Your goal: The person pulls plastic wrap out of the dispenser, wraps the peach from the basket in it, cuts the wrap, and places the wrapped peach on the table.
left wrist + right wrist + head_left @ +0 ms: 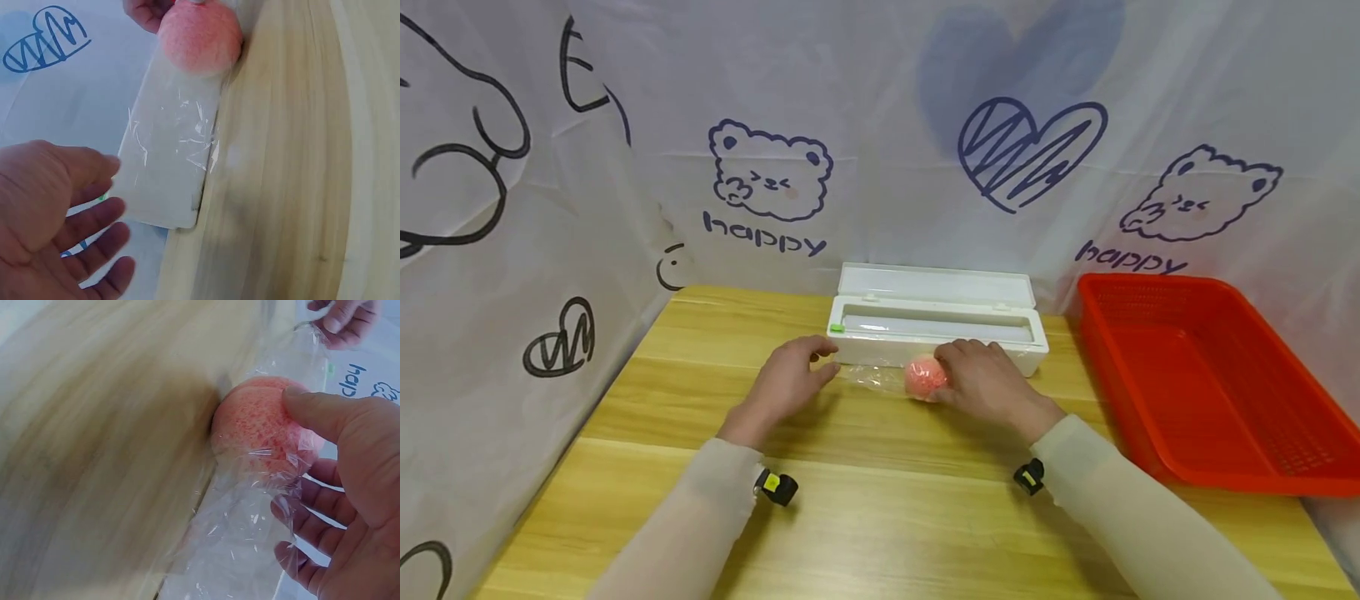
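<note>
A pinkish-red peach (925,377), partly covered by clear plastic film (231,544), is in front of a white film dispenser box (880,350). My right hand (988,385) holds the peach, its thumb on one side and fingers at the other, as the right wrist view shows. Film stretches from the peach toward my left hand (786,379). In the left wrist view the fingers of that hand are spread and loosely bent, beside the film's end, with nothing gripped between them. The box lid (936,285) is raised, and a pale roll (936,327) lies inside.
A red plastic basket (1195,392) stands at the right of the wooden table (880,517). Behind the table and along its left side hangs a white cloth (895,192) with drawn bears and hearts. A green piece (837,328) sits at the box's left end.
</note>
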Available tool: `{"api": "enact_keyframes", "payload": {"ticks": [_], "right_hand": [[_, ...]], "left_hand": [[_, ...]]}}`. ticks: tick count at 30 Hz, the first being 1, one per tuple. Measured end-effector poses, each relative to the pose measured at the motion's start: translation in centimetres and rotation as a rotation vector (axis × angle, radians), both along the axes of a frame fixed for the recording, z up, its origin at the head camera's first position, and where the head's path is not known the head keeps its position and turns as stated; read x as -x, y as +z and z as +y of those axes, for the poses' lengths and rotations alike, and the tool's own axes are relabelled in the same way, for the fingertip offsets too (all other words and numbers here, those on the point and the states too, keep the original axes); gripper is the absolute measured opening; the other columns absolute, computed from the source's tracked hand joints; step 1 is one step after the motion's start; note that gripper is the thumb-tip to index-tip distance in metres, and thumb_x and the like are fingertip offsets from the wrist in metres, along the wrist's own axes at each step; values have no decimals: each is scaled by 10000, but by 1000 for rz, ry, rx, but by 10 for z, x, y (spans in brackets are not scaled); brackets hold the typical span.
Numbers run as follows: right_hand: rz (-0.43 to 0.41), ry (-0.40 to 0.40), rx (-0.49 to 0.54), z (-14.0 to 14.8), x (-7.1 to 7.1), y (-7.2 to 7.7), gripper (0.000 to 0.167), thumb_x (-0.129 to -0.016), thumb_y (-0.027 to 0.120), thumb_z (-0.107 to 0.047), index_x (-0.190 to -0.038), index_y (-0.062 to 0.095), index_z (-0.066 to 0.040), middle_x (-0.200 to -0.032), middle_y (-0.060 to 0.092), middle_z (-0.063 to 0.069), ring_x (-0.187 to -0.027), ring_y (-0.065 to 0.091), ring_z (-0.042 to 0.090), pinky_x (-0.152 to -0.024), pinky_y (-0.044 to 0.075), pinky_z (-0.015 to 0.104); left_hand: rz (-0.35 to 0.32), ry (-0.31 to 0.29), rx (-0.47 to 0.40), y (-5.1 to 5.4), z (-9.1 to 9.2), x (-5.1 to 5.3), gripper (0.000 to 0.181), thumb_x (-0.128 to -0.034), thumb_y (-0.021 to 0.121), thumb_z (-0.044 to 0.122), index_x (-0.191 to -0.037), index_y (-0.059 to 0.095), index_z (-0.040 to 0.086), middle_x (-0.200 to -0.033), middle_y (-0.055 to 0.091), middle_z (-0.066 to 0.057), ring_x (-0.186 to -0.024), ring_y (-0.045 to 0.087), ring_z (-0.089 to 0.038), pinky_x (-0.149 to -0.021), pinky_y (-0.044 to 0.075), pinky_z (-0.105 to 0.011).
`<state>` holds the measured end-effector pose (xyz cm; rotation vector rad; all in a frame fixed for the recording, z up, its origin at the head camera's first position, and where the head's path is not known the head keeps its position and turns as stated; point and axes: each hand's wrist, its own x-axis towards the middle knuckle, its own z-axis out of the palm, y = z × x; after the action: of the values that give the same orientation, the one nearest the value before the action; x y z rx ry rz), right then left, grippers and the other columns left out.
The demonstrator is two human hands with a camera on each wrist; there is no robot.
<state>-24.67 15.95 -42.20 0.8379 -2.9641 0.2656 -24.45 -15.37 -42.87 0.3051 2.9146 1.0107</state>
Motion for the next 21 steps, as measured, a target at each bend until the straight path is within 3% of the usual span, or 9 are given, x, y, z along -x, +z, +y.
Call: {"api": "enact_keyframes", "payload": {"ticks": [3,8,21], "right_hand": [[3,-3,7,1,-1,-2,625,-898,815,-504,-1304,639,-63,-1228,691,109,-1103,655,327,-941,513,524],[1,-2,9,0,-3,-2,638,-892,820,-508,-1312,631,-66,-1263,671,112,-1125,640,328,-969,505,526],[8,13,20,2,-6,-5,639,-866,838,-509,-1298,628,-89,-1230,668,88,-1119,625,294,-977,508,504]], "left_hand": [[33,36,-38,1,1,1,382,-1030,693,262,-1352,639,62,-1336,665,-145,-1230,624,-346,-1055,530,-512],[49,72,-69,2,1,6,441,-1018,710,258,-1385,583,48,-1346,639,-160,-1218,621,-354,-1049,529,-519],[-14,56,-118,-2,3,15,662,-987,755,318,-1506,452,40,-1402,569,-175,-1273,572,-370,-1070,513,-531]]}}
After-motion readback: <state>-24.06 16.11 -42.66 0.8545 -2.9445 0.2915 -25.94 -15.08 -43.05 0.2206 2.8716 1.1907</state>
